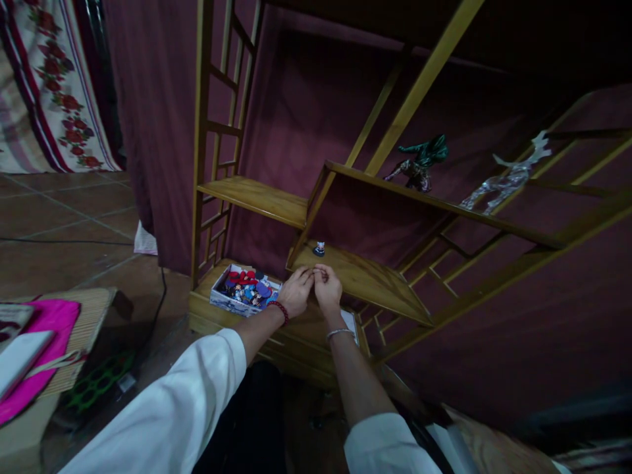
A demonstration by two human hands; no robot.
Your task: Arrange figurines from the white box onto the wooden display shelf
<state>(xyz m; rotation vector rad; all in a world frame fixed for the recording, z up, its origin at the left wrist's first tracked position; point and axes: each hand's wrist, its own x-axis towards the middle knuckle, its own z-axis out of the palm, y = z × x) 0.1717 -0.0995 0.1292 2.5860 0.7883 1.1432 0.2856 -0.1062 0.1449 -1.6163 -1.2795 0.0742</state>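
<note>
My left hand (296,291) and my right hand (326,287) meet at the fingertips, just in front of the middle shelf (365,270). The fingers of both are closed in a pinch, and whatever lies between them is too small or hidden to make out. A little figurine (319,248) with a white top and dark base stands on that shelf, just beyond my fingers. Left of my left hand, a box (237,304) full of small red, blue and purple figures and parts sits on the lower cabinet top.
Higher on the wooden rack stand a green-caped figure (422,161) and a clear, silvery figure (508,174). A bare wooden shelf (261,197) is at the upper left. At the far left, a low table (93,316) carries a pink cloth (59,322) and a white box (22,359).
</note>
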